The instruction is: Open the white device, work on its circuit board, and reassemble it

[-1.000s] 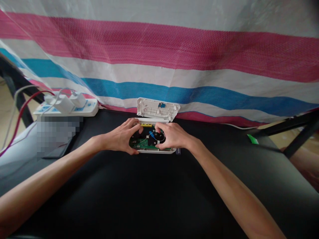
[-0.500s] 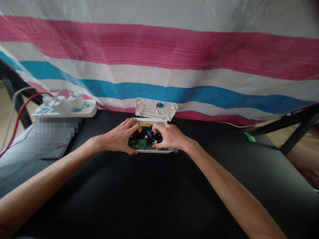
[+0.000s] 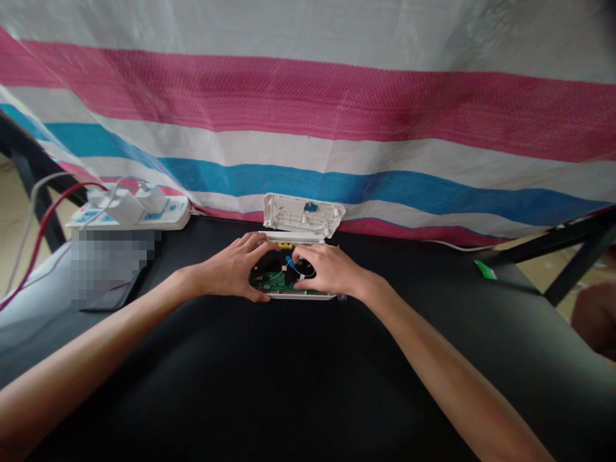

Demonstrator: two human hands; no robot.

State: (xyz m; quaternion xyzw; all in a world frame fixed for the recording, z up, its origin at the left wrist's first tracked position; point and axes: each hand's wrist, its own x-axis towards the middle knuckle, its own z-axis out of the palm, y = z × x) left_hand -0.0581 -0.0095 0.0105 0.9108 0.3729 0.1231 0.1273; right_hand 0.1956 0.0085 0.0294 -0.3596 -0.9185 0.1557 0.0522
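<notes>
A white electronic device housing (image 3: 301, 296) lies uncovered on the black table. Inside are a green circuit board (image 3: 274, 280), black parts, a yellow block (image 3: 285, 246), a blue connector (image 3: 291, 262) and a thin pale cable. My left hand (image 3: 233, 266) grips the housing's left end, thumb at the front edge and fingers over the back. At the right end, my right hand (image 3: 332, 269) curls in over the interior, its thumb and forefinger bent around the cable loop near the blue connector. What its fingertips press on is hidden.
Behind the housing, a white cover (image 3: 303, 215) with a blue piece leans against the striped sheet (image 3: 308, 102). A power strip (image 3: 168, 215) with plugs and cables stands at the left, above a blurred dark flat object (image 3: 110, 298). A green packet (image 3: 485, 269) lies at the right.
The whole scene sits slightly lower in view as the camera shifts. Both hands stay at the housing, with only slight movement of the fingers.
</notes>
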